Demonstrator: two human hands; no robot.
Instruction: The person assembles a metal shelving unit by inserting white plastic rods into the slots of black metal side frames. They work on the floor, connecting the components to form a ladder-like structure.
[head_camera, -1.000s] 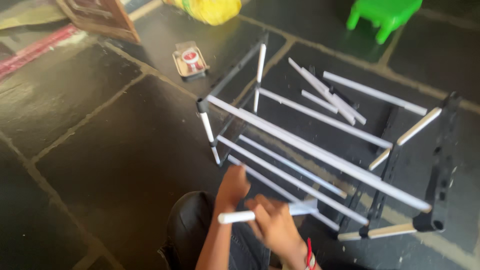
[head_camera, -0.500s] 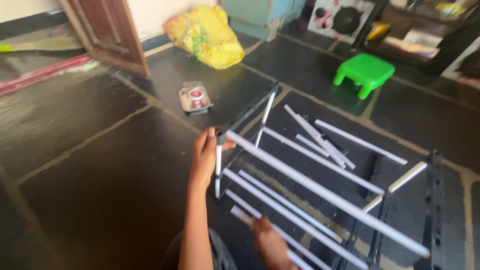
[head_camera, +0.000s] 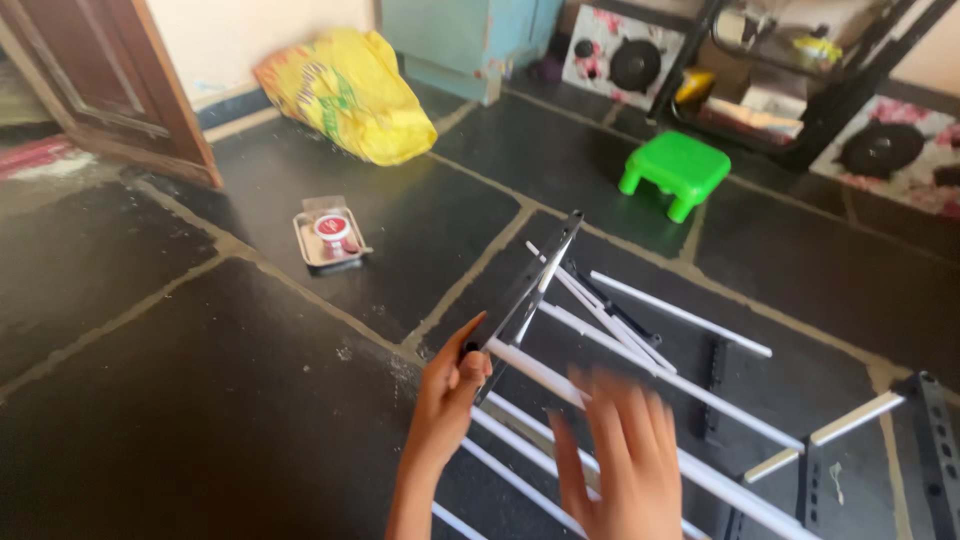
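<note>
The dark stone floor (head_camera: 180, 420) was seen to fill most of the view, and on it the half-assembled rack (head_camera: 640, 400) of white rods and black side bars was laid out at the lower right. Compared with half a second before, the near black side bar (head_camera: 530, 290) had been lifted and tilted, its far end raised toward the green stool (head_camera: 678, 172), so the end frame appeared to be in the course of being stood up or lined up with the rods. That bar was gripped at its lower end by the left hand (head_camera: 450, 385), with the fingers closed round it and the thumb raised. The right hand (head_camera: 622, 460) was held spread and flat above the white rods (head_camera: 640, 365), blurred by motion; nothing was seen to be clasped in it, though contact with a rod beneath could not be told. A second before, a loose white rod had been held between both hands low in the view; no such rod was held now. Farther off, a yellow sack (head_camera: 350, 95) was seen against the wall beside a wooden door (head_camera: 120, 90), and a small metal tray (head_camera: 328, 238) with a red-topped tin lay well apart from the rack.
</note>
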